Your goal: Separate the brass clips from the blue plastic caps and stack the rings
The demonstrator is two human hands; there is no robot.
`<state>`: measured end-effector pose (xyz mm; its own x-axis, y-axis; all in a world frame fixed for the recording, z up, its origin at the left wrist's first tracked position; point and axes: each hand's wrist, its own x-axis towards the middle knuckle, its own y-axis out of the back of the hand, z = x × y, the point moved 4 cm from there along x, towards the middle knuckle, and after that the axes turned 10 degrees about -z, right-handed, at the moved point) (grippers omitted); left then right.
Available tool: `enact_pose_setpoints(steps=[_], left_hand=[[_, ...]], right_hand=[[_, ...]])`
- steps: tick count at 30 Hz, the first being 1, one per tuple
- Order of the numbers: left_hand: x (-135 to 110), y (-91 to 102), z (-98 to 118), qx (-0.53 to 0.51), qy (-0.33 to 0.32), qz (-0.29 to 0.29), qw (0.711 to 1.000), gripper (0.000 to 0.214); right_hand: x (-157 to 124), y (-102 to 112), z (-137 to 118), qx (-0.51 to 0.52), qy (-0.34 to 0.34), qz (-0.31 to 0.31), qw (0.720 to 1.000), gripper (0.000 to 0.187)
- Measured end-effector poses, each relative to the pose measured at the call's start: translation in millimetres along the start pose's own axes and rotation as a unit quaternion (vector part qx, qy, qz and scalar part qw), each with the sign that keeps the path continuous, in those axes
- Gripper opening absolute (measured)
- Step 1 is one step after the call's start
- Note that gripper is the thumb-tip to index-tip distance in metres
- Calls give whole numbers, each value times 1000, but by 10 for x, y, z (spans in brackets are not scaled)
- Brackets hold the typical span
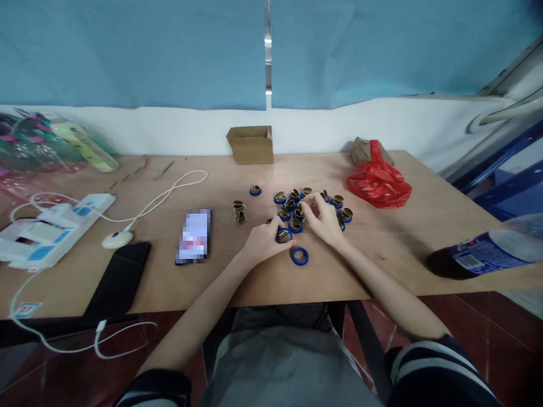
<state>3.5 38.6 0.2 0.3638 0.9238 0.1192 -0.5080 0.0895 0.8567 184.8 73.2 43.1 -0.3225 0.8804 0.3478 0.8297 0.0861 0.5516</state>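
Observation:
My left hand (pixel 268 242) is closed, thumb and fingers curled round a small gold-coloured metal piece in a blue ring (pixel 284 236). My right hand (pixel 321 219) reaches into the cluster of similar pieces, its thumb and fingertips pinched together on something I cannot make out. Several gold pieces with blue rings, such as one piece (pixel 295 226), lie around both hands. Nearest me on the table is a bare blue ring (pixel 300 256). To the left are gold pieces without blue rings (pixel 240 217), and a ringed piece (pixel 255 190) lies apart behind them.
On the wooden table (pixel 237 282) are a lit phone (pixel 194 236), a dark phone (pixel 119 277), a white power strip (pixel 63 232) with cables, a cardboard box (pixel 252 146), a red plastic bag (pixel 379 181) and a lying drink bottle (pixel 479 254). Clear bottles (pixel 42 147) crowd the left.

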Motion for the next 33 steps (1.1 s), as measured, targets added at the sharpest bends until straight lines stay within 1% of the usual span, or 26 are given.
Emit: enact_pose_setpoints(steps=[4, 6, 7, 8, 9, 10, 11, 12, 13, 14, 15, 16, 18, 19, 21, 23, 24, 25, 27, 29, 31, 33], left_hand=[[12, -4, -1, 44, 7, -31, 999, 37], [16, -14, -5, 54, 8, -48, 997, 36], [18, -17, -5, 54, 6, -52, 997, 35], [21, -18, -6, 50, 1, -52, 997, 35], [23, -16, -10, 43, -3, -49, 998, 35], [26, -13, -17, 37, -7, -43, 998, 37], [29, -11, -28, 31, -7, -34, 999, 38], [32, -11, -42, 29, -6, -25, 999, 38], [35, -15, -58, 28, -3, -16, 999, 38], [39, -21, -74, 28, -2, -7, 1000, 38], [43, -30, -87, 26, -2, 1, 1000, 38], [47, -36, -98, 22, -3, 11, 1000, 37], [54, -26, -112, 11, -6, 43, 999, 35], [55, -2, -117, 9, -7, 69, 998, 31], [42, 89, -130, 32, 8, 140, 990, 20], [10, 210, -161, 88, 60, 213, 971, 15], [-9, 264, -187, 121, 100, 237, 959, 18], [-26, 306, -223, 150, 144, 249, 946, 22], [-47, 343, -317, 181, 226, 236, 927, 35], [-50, 325, -425, 180, 279, 202, 921, 41], [-39, 288, -527, 171, 303, 164, 923, 38], [-28, 268, -615, 165, 312, 131, 927, 31]], right_hand=[[1, -53, -20, -30, 11, -18, 999, 14], [18, -50, 2, -29, 11, -22, 999, 14], [30, -38, 23, -20, 8, -31, 999, 16], [43, -28, 48, -7, 2, -59, 998, 18], [52, -23, 74, 8, -4, -107, 994, 20], [50, -31, 96, 24, -9, -182, 983, 23], [24, -56, 114, 38, -17, -284, 958, 24], [-25, -80, 126, 46, -24, -386, 921, 25], [-81, -91, 133, 53, -31, -465, 883, 31], [-131, -94, 139, 55, -35, -519, 852, 38], [-169, -98, 143, 52, -34, -551, 832, 45], [-192, -107, 148, 45, -31, -565, 823, 50], [-208, -143, 159, 26, -17, -569, 822, 50], [-208, -163, 164, 18, -11, -567, 824, 48], [-201, -193, 169, 9, -2, -562, 827, 44], [-192, -197, 159, 6, 3, -558, 830, 41], [-188, -191, 147, 9, 3, -556, 831, 41], [-184, -183, 134, 14, 1, -555, 832, 40], [-175, -166, 111, 22, -12, -549, 835, 41], [-158, -151, 101, 23, -25, -534, 845, 44], [-139, -143, 103, 22, -28, -512, 858, 45], [-126, -150, 110, 29, -23, -495, 868, 42]])
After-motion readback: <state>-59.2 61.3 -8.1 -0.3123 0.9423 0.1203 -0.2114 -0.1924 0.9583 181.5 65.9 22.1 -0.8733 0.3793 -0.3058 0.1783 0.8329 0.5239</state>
